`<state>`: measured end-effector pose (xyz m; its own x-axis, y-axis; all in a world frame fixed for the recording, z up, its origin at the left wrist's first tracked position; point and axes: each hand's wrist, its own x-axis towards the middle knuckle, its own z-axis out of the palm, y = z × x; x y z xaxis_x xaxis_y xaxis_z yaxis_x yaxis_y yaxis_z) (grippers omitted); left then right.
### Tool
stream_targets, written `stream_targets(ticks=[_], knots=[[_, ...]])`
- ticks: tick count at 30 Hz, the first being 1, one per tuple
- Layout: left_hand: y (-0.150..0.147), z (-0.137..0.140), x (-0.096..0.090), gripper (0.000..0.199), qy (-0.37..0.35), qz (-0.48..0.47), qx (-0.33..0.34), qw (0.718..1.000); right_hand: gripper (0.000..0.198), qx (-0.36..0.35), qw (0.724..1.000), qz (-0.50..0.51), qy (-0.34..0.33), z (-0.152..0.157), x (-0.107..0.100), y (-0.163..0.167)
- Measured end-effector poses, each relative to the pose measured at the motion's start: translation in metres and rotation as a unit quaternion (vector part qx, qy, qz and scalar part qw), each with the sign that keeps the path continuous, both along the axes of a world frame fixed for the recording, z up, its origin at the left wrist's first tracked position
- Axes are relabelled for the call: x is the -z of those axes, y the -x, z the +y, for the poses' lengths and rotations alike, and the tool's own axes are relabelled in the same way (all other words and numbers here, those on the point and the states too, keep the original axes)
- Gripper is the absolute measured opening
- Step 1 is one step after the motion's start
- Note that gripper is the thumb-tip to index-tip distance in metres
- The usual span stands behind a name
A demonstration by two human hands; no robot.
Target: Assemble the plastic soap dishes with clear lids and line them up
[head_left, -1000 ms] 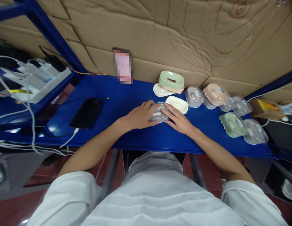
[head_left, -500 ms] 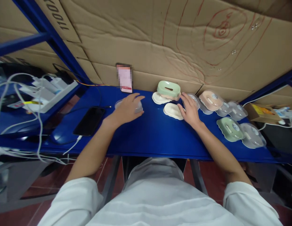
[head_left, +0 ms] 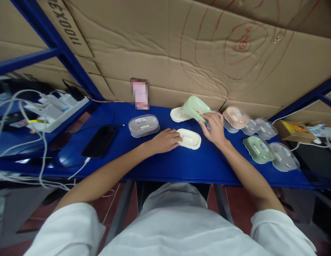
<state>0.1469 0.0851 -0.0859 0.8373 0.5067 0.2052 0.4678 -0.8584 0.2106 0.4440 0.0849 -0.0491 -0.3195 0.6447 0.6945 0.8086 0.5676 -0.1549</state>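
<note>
My right hand [head_left: 214, 127] is closed on the front edge of a pale green soap dish tray [head_left: 195, 105] with a slot in it, holding it tilted above the blue table. My left hand [head_left: 167, 140] grips the left edge of a cream soap dish base [head_left: 191, 138], which lies on the table with its hollow facing up. Another cream base [head_left: 178, 115] rests farther back, partly behind the green tray. Left of my left hand stands a soap dish [head_left: 143, 126] with a clear, greyish lid.
Lidded soap dishes stand at the right, among them a peach one [head_left: 236, 116] and a green one [head_left: 258, 149]. A black phone [head_left: 99, 141] with a white cable lies at the left, near a power strip [head_left: 66, 112]. A lit phone [head_left: 140, 94] leans against the cardboard [head_left: 155, 53].
My left hand has moved right, off the greyish lidded dish and onto the cream base, which has shifted left. My right hand has taken hold of the green tray and tilted it.
</note>
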Motion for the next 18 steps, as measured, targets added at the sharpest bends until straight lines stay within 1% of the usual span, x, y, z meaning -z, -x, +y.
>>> stream_targets(ticks=[2,3,4,6,7,8,9,11,13,15,18], knots=[[0.016,-0.002,-0.002,0.024,0.010,-0.011,0.002,1.000,0.035,-0.033,0.999,-0.015,0.014,-0.023,0.013,-0.005],[0.024,-0.003,-0.004,0.024,0.017,-0.021,-0.004,1.000,0.033,-0.055,0.998,-0.028,0.028,-0.032,0.020,-0.005],[0.030,-0.003,-0.008,0.027,0.022,-0.037,-0.017,0.999,0.032,-0.076,0.995,-0.042,0.044,-0.039,0.027,-0.003],[0.038,-0.003,-0.018,0.043,0.021,-0.074,-0.046,0.996,0.031,-0.111,0.988,-0.074,0.076,-0.046,0.038,0.006],[0.040,-0.003,-0.022,0.051,0.016,-0.088,-0.054,0.995,0.031,-0.127,0.984,-0.089,0.090,-0.047,0.041,0.012],[0.041,-0.003,-0.026,0.055,0.009,-0.095,-0.055,0.994,0.031,-0.141,0.980,-0.101,0.100,-0.048,0.043,0.019],[0.040,-0.004,-0.029,0.053,0.002,-0.093,-0.049,0.994,0.031,-0.153,0.976,-0.111,0.107,-0.048,0.043,0.025],[0.038,-0.005,-0.030,0.038,-0.005,-0.067,-0.029,0.997,0.032,-0.169,0.971,-0.123,0.113,-0.049,0.040,0.033],[0.034,-0.007,-0.027,0.025,-0.005,-0.040,-0.019,0.999,0.034,-0.176,0.969,-0.132,0.112,-0.049,0.037,0.036],[0.031,-0.007,-0.022,0.022,-0.008,-0.031,-0.020,0.999,0.035,-0.179,0.968,-0.136,0.112,-0.048,0.035,0.034],[0.030,-0.006,-0.018,0.022,-0.018,-0.038,-0.019,0.999,0.032,-0.181,0.969,-0.135,0.103,-0.047,0.033,0.031]])
